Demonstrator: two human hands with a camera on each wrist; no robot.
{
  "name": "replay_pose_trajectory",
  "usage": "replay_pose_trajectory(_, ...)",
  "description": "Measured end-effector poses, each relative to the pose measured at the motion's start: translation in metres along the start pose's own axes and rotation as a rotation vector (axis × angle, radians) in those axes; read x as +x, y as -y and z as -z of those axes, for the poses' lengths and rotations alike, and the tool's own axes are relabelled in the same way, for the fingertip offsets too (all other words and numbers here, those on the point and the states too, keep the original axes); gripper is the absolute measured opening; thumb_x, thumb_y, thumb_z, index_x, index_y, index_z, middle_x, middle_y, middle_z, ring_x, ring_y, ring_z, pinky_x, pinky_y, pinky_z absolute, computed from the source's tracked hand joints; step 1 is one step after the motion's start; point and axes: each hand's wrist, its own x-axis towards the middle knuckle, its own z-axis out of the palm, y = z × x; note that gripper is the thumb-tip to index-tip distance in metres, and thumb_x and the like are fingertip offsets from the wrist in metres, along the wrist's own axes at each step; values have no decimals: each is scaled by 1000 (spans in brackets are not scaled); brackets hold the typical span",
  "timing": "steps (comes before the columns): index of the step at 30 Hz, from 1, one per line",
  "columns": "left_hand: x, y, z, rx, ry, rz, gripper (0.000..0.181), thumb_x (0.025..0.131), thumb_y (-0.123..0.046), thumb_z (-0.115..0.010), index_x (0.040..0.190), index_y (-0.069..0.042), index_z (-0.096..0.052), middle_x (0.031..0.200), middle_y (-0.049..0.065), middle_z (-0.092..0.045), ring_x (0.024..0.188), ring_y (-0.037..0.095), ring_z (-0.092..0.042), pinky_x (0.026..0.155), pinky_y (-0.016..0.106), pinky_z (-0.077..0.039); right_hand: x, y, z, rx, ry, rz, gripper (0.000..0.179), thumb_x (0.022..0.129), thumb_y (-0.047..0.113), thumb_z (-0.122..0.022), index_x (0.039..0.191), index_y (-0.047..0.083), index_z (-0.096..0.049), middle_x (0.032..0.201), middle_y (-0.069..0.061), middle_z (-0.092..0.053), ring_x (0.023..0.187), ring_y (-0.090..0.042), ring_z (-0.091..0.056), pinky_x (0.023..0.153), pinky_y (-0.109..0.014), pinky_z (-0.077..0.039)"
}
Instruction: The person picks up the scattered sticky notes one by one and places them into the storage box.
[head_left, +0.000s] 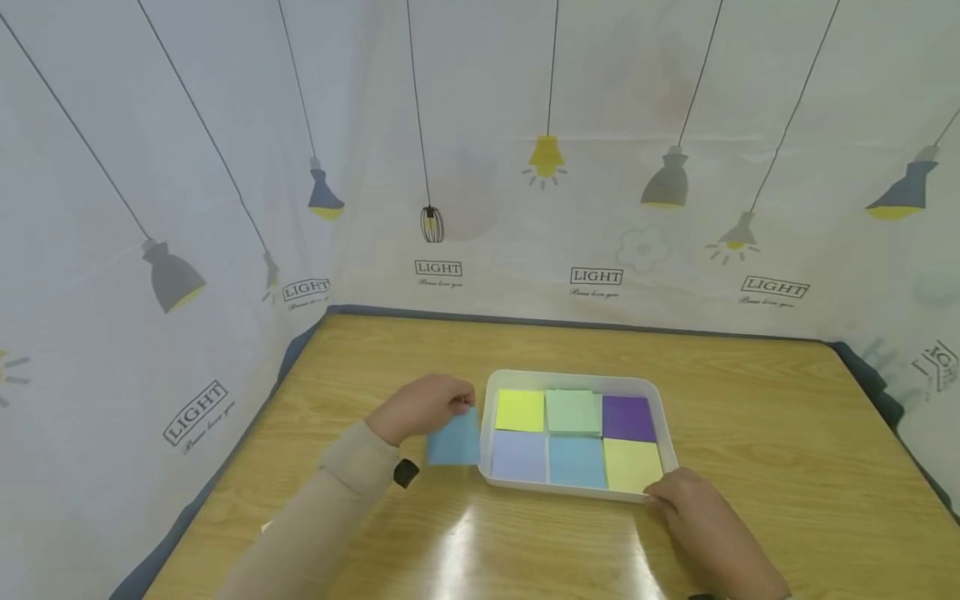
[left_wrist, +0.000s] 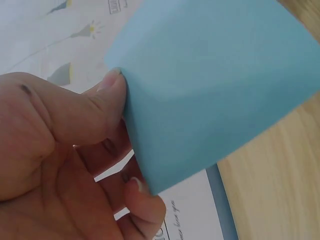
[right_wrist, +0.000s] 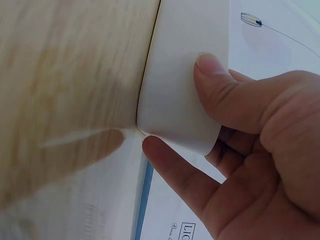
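Observation:
My left hand [head_left: 429, 407] pinches a blue square of paper [head_left: 453, 439] by its edge, just left of the white tray [head_left: 577, 493]. In the left wrist view the thumb lies on the near face of the blue paper [left_wrist: 215, 85]. My right hand [head_left: 693, 508] grips the tray's near right corner; the right wrist view shows the thumb on the outer wall [right_wrist: 175, 75]. Six paper squares lie in two rows inside: yellow [head_left: 520, 410], a green stack [head_left: 573, 412] and purple [head_left: 628, 418] behind, lavender [head_left: 519, 457], blue [head_left: 577, 462] and pale yellow [head_left: 632, 465] in front.
The tray stands on a wood-grain table [head_left: 390, 350]. A pale scrap [head_left: 266, 527] peeks out beside the left sleeve [head_left: 322, 508]. White sheeting [head_left: 480, 100] printed with lamps encloses the table at the back and sides.

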Motion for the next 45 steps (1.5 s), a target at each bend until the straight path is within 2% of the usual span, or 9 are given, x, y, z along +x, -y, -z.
replay_pose_trajectory(7,26,-28,-5,17,16,-34,14,102,-12,-57,98,-14,-70,108,1,-73,89,13,-61,81,33,-53,-1,1,1,7,2,-26,21,94,10,-66,83,26,-74,84,12,-64,86,-6,-58,77,-29,-53)
replay_pose_trajectory(15,49,-58,-15,42,55,-69,13,103,-17,-57,98,-17,-69,106,-3,-71,85,10,-56,77,26,-49,0,-1,-2,2,1,-24,24,94,10,-66,82,29,-74,82,13,-62,84,-5,-57,77,-28,-53)
replay_pose_trajectory(20,54,-63,-20,19,70,-69,13,103,-18,-57,93,-20,-66,102,-6,-68,81,8,-52,74,25,-45,0,-1,-3,9,-2,-16,24,94,9,-66,83,30,-74,84,14,-62,86,-4,-57,78,-28,-53)
replay_pose_trajectory(25,57,-69,-23,28,66,-80,17,103,-17,-57,86,-19,-59,87,-6,-58,76,9,-47,70,27,-39,0,1,-1,-2,8,-34,22,94,11,-66,84,28,-74,85,12,-63,86,-5,-57,78,-29,-53)
replay_pose_trajectory(28,60,-75,-26,36,76,-91,16,103,-17,-57,88,-19,-61,90,-7,-60,78,9,-49,71,26,-41,-1,2,0,-3,24,-52,19,94,12,-66,86,26,-75,86,10,-64,87,-7,-58,79,-31,-54)
replay_pose_trajectory(34,73,-87,-37,46,118,-107,10,102,-18,-59,100,-18,-69,106,-8,-70,86,6,-55,77,22,-48,1,0,-1,14,73,-97,16,95,12,-66,87,23,-76,86,7,-65,87,-9,-59,80,-34,-54)
replay_pose_trajectory(37,79,-92,-41,55,139,-119,11,102,-19,-60,102,-18,-70,107,-8,-70,88,5,-57,78,22,-49,2,0,-1,19,83,-118,16,95,13,-66,88,23,-76,87,7,-66,87,-9,-59,81,-35,-54)
replay_pose_trajectory(45,92,-101,-46,34,208,-138,10,102,-18,-60,102,-16,-70,107,-6,-70,92,6,-60,80,22,-50,0,0,-2,-8,-3,-30,16,92,11,-70,85,24,-75,83,10,-64,85,-6,-58,78,-30,-54)
